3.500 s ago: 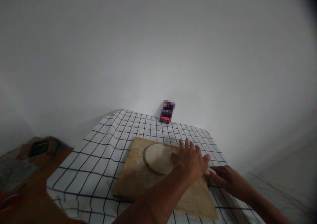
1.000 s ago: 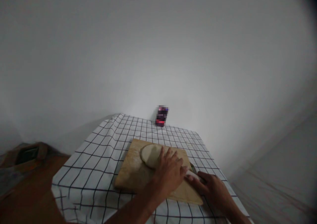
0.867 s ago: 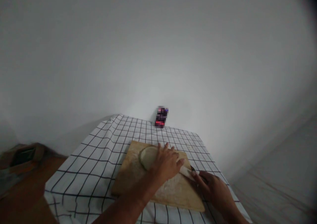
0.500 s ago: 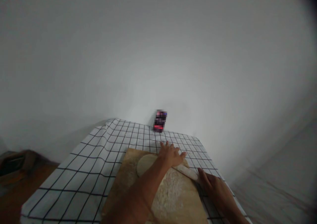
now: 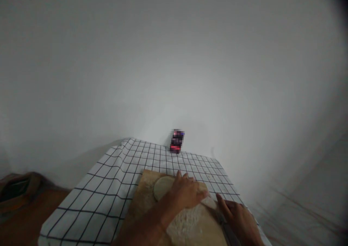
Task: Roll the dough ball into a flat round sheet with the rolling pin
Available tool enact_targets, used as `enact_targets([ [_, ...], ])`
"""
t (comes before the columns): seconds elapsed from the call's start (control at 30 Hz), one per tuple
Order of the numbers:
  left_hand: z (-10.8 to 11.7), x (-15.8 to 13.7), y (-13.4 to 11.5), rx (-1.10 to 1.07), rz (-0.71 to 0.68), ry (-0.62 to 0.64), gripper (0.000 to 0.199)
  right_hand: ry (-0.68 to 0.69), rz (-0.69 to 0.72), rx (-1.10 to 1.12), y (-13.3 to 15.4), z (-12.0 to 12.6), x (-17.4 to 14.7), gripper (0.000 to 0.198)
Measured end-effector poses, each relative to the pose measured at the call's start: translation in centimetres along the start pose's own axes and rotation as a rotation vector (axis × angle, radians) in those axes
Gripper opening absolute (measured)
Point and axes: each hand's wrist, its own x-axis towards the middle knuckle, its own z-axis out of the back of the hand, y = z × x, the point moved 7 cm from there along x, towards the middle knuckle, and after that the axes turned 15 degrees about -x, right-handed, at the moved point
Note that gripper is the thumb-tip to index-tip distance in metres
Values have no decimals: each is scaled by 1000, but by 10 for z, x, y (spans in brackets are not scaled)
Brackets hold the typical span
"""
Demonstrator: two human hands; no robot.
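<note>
We see a plain pale-grey wall (image 5: 174, 65) rising beyond the board, and a desk (image 5: 95, 191) under it, draped in white cloth with thin black grid lines. The tan rectangular wooden board (image 5: 203, 229) lies on that cloth, dusted with whitish powder (image 5: 187, 219). Well to the board's left, lower down, we make out a blurred brown box with a dark inside (image 5: 16, 188). The person's right hand (image 5: 240, 219) is at the board's right edge, thumb stretched out; we cannot tell how far its grip closes. The left hand (image 5: 187, 193) is over the board, its grip unclenched, fingers reaching forward. A round, flat, cream-coloured dough sheet (image 5: 162, 188) lies on the board's far left part, partly hidden by the left hand. Beyond the board stands a pixelated dark upright object with a red band (image 5: 176, 141). A slim pale rod (image 5: 209, 203) shows at the board's right side, between both hands.
</note>
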Motion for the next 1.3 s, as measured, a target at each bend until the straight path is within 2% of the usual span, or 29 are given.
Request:
enact_targets([
  [0.07, 14, -25, 2, 12, 24, -71, 61, 68, 41, 70, 23, 9, -2, 67],
  [0.2, 48, -73, 25, 141, 155, -241, 55, 112, 234, 74, 88, 33, -7, 71],
  [0.3, 64, -91, 37, 215, 153, -328, 43, 18, 331, 18, 123, 49, 1, 62],
  [0.4, 67, -84, 48, 233, 159, -350, 38, -103, 419, -4, 140, 53, 22, 51],
  [0.47, 70, -68, 58, 269, 206, -353, 37, -95, 448, 37, 145, 46, 42, 47],
  [0.57, 78, -38, 78, 320, 291, -316, 42, -5, 492, 105, 151, 27, 73, 45],
  [0.67, 86, -16, 95, 333, 320, -269, 47, 18, 489, 123, 155, 17, 98, 45],
  [0.77, 92, -8, 103, 341, 310, -282, 47, -11, 493, 157, 159, 18, 112, 42],
  [0.87, 91, -8, 109, 334, 317, -289, 46, 31, 533, 143, 164, 15, 115, 44],
  [1.0, 88, -10, 111, 311, 325, -278, 43, 72, 561, 117, 163, 7, 110, 40],
  [1.1, 87, -14, 106, 292, 319, -280, 41, 85, 538, 68, 157, 3, 93, 44],
  [1.2, 84, -23, 97, 282, 293, -279, 38, 75, 449, 37, 148, 10, 65, 50],
  [1.3, 78, -37, 84, 271, 222, -308, 33, 28, 421, 58, 145, 25, 26, 51],
])
